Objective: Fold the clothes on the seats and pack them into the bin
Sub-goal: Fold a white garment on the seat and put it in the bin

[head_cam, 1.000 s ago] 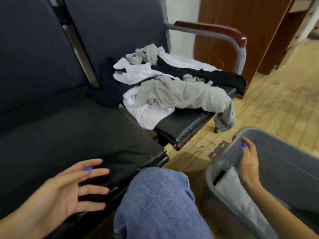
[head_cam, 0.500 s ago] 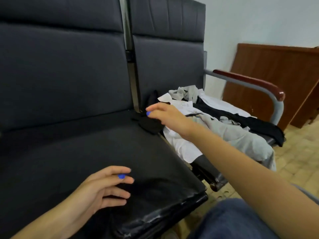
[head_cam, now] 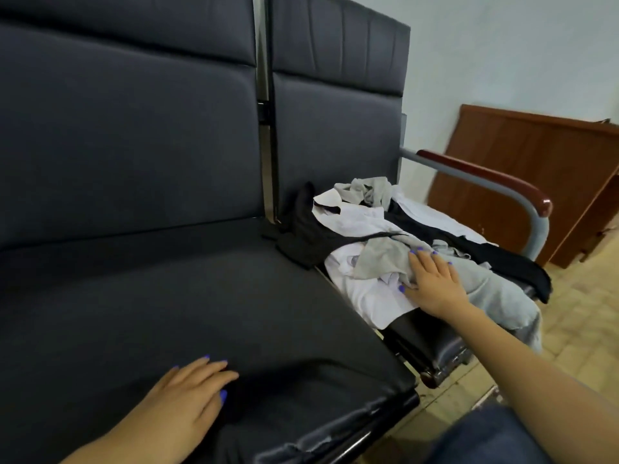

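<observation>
1. Head view: right hand (head_cam: 435, 283) lies flat on the grey garment (head_cam: 385, 262), centre-right of frame; fingers (head_cam: 423, 262) straight and slightly spread, thumb on the white shirt (head_cam: 365, 296); no pinch.
2. Left hand (head_cam: 191, 393) at lower left rests palm-down on the near seat (head_cam: 201, 296); fingers loosely together, holding nothing.
3. Clothes pile: grey, white and black garment (head_cam: 304, 236) heaped unfolded on the far seat (head_cam: 432, 336), right of centre; grey cloth hangs over its front edge.
4. Armrest (head_cam: 485, 177) at right; wooden panel (head_cam: 536, 162) behind it; blue-jeaned knee (head_cam: 485, 437) at lower right.
</observation>
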The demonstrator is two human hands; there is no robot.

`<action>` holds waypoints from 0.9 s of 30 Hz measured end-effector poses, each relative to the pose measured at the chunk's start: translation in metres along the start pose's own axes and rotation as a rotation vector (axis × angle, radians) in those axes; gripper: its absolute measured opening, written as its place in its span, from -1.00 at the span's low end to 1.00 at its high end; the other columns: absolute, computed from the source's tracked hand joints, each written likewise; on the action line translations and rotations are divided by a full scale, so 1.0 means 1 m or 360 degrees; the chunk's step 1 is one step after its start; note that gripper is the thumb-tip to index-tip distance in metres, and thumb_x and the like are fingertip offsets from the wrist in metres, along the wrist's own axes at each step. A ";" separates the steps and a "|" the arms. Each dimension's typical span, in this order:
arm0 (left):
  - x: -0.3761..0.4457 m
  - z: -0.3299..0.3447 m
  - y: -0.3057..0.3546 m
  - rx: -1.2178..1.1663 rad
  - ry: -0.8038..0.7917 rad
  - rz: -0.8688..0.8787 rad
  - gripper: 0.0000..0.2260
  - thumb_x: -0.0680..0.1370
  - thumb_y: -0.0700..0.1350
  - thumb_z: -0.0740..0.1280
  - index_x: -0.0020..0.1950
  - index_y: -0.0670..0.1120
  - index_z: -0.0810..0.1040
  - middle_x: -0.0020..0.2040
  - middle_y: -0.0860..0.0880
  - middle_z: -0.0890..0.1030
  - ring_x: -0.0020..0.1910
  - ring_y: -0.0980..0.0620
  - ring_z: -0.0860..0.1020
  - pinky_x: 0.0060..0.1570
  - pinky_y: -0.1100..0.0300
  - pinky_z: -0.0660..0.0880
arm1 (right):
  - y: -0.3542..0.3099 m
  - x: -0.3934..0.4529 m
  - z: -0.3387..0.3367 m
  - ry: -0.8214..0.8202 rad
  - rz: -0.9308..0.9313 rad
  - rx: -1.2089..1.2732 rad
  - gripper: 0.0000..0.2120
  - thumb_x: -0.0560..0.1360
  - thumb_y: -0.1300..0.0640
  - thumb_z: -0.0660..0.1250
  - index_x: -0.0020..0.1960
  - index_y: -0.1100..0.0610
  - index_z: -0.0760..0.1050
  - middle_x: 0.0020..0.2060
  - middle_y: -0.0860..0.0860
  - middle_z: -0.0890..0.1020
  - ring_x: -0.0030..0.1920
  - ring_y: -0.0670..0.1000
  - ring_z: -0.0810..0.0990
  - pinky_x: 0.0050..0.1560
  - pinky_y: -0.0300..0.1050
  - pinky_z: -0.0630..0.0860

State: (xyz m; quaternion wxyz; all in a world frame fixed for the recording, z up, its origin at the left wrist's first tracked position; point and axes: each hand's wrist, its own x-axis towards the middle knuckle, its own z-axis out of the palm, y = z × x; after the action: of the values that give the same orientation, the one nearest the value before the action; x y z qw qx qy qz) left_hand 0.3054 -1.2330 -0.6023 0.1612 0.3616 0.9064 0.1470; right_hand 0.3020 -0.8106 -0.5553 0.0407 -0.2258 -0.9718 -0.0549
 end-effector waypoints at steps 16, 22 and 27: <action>0.005 0.005 0.007 0.0056 0.0200 -0.0114 -0.62 0.68 0.06 -0.06 0.50 0.23 0.02 0.52 0.26 -0.03 0.51 0.27 -0.07 0.43 0.31 -0.13 | -0.006 -0.005 -0.029 0.0524 0.0278 0.1304 -0.76 0.64 0.19 0.03 -0.13 0.25 0.37 -0.16 0.16 0.48 -0.08 0.16 0.46 -0.17 -0.11 0.20; 0.008 0.006 0.006 0.0074 0.0199 -0.0135 -0.64 0.68 0.06 -0.05 0.48 0.26 0.05 0.51 0.29 -0.01 0.50 0.29 -0.06 0.41 0.33 -0.14 | -0.020 -0.013 -0.024 0.0013 -0.0157 0.0962 -0.80 0.57 0.06 0.14 -0.15 0.16 0.37 -0.17 0.12 0.54 -0.06 0.16 0.52 -0.09 -0.05 0.37; 0.011 0.006 0.002 0.0123 0.0132 -0.0157 -0.63 0.68 0.07 -0.06 0.49 0.26 0.02 0.52 0.29 -0.03 0.50 0.29 -0.07 0.42 0.32 -0.14 | -0.032 -0.018 -0.020 -0.0328 -0.0233 0.0374 -0.76 0.57 0.02 0.21 0.16 0.13 0.33 0.13 0.20 0.56 0.13 0.20 0.52 0.01 -0.06 0.39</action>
State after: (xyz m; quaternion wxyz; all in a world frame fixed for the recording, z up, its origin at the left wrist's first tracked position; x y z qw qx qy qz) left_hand 0.3017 -1.2226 -0.6089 0.1165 0.3161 0.9340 0.1188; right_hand 0.3045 -0.8497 -0.5402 -0.0371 -0.1527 -0.9843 0.0799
